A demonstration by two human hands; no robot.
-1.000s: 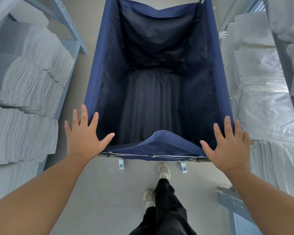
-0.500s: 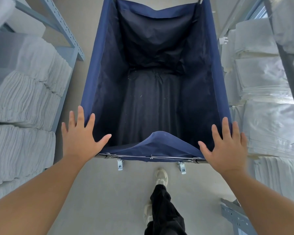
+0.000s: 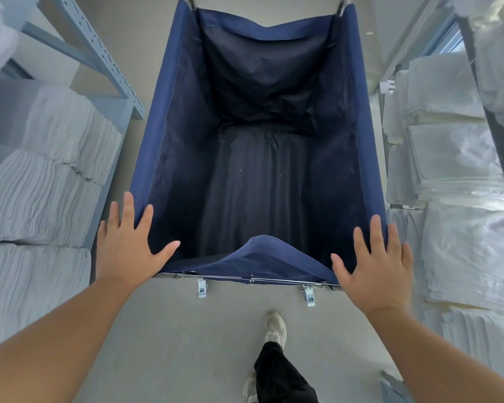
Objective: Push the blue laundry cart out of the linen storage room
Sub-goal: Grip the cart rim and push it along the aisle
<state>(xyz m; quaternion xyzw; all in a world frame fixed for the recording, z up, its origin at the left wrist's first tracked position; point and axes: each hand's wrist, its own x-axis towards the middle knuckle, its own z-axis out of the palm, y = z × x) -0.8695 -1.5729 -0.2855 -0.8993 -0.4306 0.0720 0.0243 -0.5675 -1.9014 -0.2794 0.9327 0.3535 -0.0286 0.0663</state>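
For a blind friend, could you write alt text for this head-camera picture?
Two bare hands, left hand and right hand, press flat with fingers spread on the near corners of an empty blue fabric laundry cart, between metal shelves of folded white linens on both sides.

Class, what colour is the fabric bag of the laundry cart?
Dark blue; the laundry cart shows best in the head view.

head cam | looks steeply down and forward | close over cart [image 3: 256, 170] (single view)
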